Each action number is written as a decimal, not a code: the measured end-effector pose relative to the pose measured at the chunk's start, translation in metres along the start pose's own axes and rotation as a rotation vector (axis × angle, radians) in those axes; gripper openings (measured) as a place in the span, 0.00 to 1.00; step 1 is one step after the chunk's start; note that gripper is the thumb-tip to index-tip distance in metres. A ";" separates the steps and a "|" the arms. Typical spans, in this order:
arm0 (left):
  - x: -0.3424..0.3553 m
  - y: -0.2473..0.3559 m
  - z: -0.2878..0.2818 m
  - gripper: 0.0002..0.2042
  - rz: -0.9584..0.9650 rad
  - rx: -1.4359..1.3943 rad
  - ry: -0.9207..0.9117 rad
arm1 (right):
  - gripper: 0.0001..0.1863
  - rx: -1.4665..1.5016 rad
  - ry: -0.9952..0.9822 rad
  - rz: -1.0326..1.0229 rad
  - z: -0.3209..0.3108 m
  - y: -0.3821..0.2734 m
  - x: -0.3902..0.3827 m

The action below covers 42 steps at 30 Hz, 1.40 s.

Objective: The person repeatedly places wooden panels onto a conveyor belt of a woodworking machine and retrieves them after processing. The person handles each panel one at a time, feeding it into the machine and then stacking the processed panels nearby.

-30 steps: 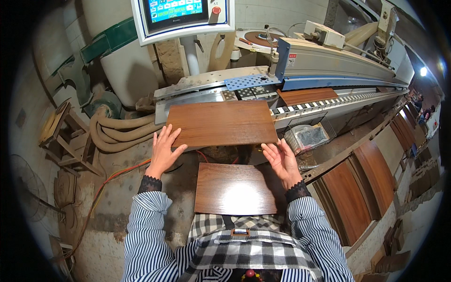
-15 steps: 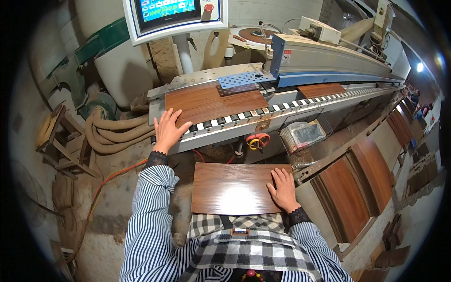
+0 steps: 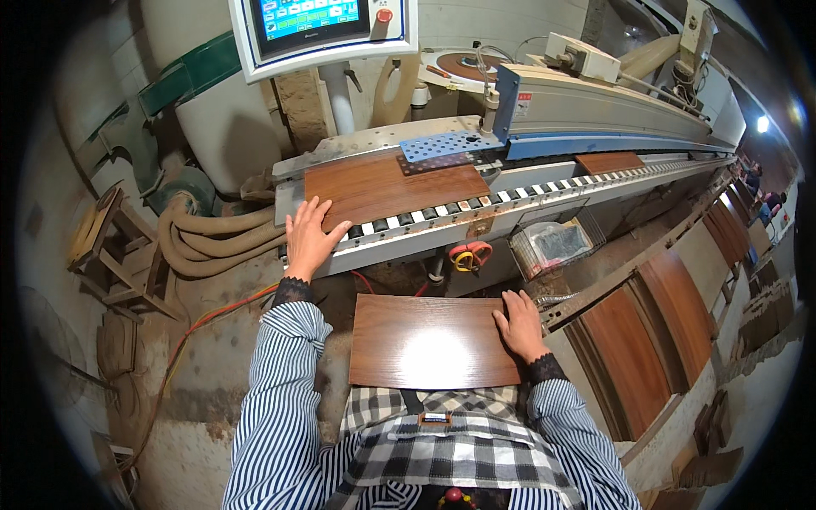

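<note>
A brown wood-grain panel (image 3: 387, 184) lies flat on the machine's conveyor track (image 3: 442, 217), under a blue perforated plate (image 3: 438, 146). My left hand (image 3: 308, 238) rests flat, fingers spread, on the panel's near left corner. A second brown panel (image 3: 425, 340) lies just in front of my body at waist height. My right hand (image 3: 518, 323) lies flat on its right edge, fingers apart. Another panel (image 3: 608, 161) sits farther along the track to the right.
A control screen (image 3: 319, 25) hangs above the machine. Beige hoses (image 3: 204, 242) and a wooden stool (image 3: 115, 255) sit at left. Red-handled pliers (image 3: 466, 255) hang below the track. Stacks of brown panels (image 3: 646, 331) lie at right. An orange cable (image 3: 212, 327) crosses the floor.
The upper panel went from over the lower one onto the conveyor. My left hand stayed on it, while my right hand dropped to the lower panel's right edge.
</note>
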<state>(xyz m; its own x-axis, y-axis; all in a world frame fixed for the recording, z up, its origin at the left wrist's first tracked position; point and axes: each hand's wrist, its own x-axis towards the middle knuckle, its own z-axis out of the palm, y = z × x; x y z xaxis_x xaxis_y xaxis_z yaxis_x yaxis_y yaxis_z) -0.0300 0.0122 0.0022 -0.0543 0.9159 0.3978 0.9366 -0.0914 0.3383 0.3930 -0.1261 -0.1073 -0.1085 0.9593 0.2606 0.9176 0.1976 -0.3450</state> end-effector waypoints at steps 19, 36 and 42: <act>-0.003 0.003 -0.003 0.33 -0.003 -0.003 0.007 | 0.13 1.130 -0.119 0.945 -0.029 0.001 -0.175; -0.002 -0.003 -0.002 0.34 -0.002 -0.050 -0.041 | 0.10 1.386 0.020 0.878 -0.021 0.008 -0.105; -0.008 -0.009 -0.009 0.32 -0.028 -0.065 -0.058 | 0.09 1.393 0.034 0.928 -0.029 0.002 -0.105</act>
<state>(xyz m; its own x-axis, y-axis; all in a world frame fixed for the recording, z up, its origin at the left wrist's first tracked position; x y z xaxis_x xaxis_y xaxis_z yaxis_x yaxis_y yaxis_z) -0.0407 0.0026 0.0038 -0.0580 0.9394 0.3379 0.9103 -0.0892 0.4042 0.4175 -0.2317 -0.1096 0.2645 0.8451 -0.4646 -0.3577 -0.3615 -0.8611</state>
